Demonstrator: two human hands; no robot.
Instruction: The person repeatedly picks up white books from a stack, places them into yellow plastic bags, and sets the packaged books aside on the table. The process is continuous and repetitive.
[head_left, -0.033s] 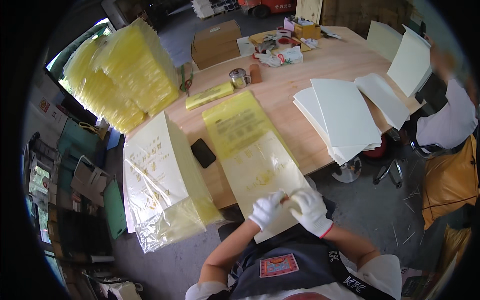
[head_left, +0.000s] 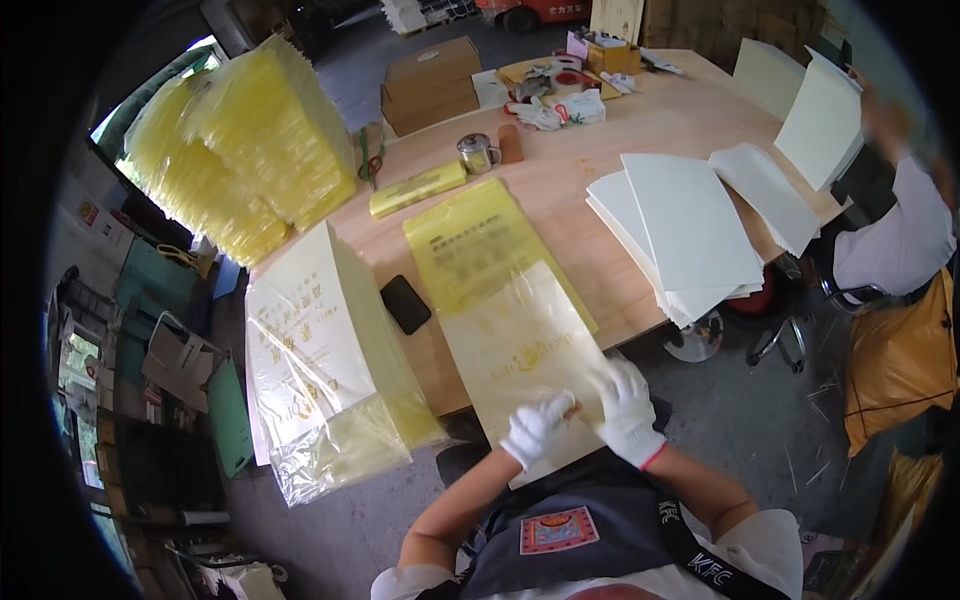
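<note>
Before me, a cream sheet with gold print [head_left: 540, 350] overhangs the table's near edge. Its far part lies over or inside a yellow plastic bag [head_left: 470, 235]; I cannot tell which. My left hand [head_left: 538, 428], in a white glove, is closed above the sheet's near part. A small brownish bit shows at its fingertips, too small to name. My right hand [head_left: 625, 410], also white-gloved, lies on the sheet's right edge with its fingers stretched forward. To the left stands a tall stack of printed cream sheets [head_left: 300, 340], its near end in clear plastic.
A phone [head_left: 406, 305] lies beside the stack. Beyond are a folded yellow bag [head_left: 418, 190], scissors [head_left: 371, 166], a metal mug [head_left: 477, 154] and a cardboard box [head_left: 430, 88]. Yellow plastic bundles [head_left: 250, 150] rise far left. White boards [head_left: 685, 225] lie right, near another person [head_left: 895, 230].
My right hand has shifted a little forward and its fingers have straightened along the sheet's edge. My left hand has moved slightly toward the right.
</note>
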